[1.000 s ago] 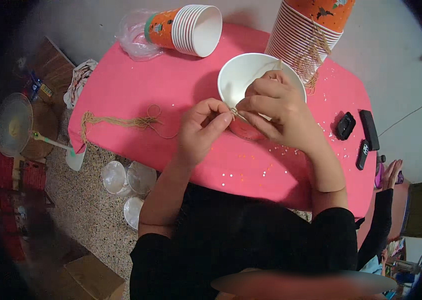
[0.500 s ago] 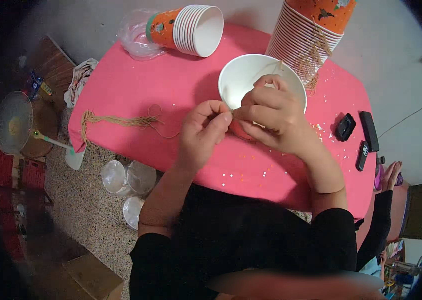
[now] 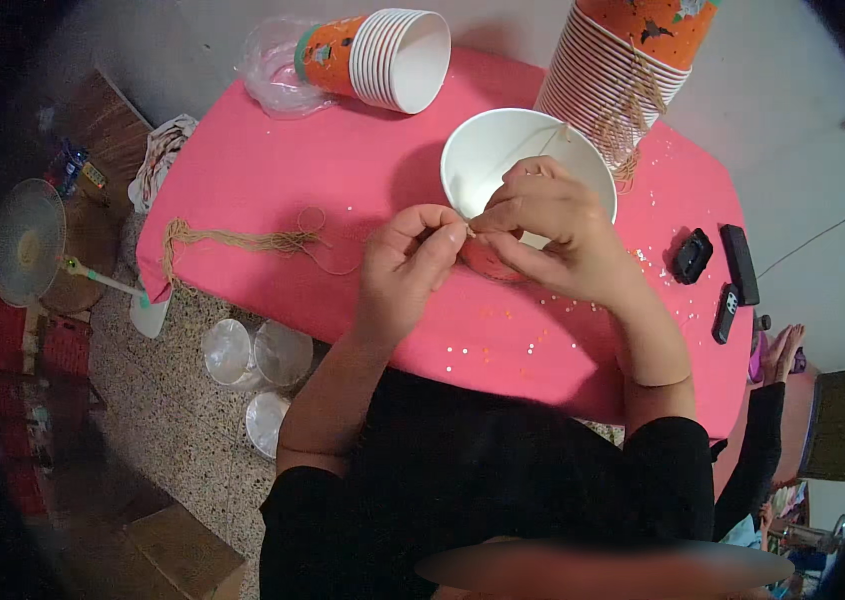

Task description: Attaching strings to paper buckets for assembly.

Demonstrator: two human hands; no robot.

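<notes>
A paper bucket [image 3: 483,150], white inside and orange outside, stands in front of me on the pink table. A tan cord [image 3: 555,130] hangs at its far rim. At the near rim my left hand [image 3: 405,260] pinches a small piece of cord between thumb and forefinger. My right hand [image 3: 558,235] meets it there, its thumb and forefinger closed on the same cord; the other fingers curl over the bucket's opening. The fingers hide most of the cord. To the left lies a bundle of tan cords [image 3: 243,240], one loose end curling toward my left hand.
A tall stack of paper buckets [image 3: 593,95] with cords draped on it stands far right. Another stack [image 3: 373,65] lies on its side beside a clear plastic bag [image 3: 278,70]. Black objects [image 3: 691,256] rest at the right. Small dots [image 3: 531,350] litter the pink cloth [image 3: 343,160].
My right hand's fingers have shifted slightly and drawn in closer at the near rim. The left hand stays almost where it was, still pinching.
</notes>
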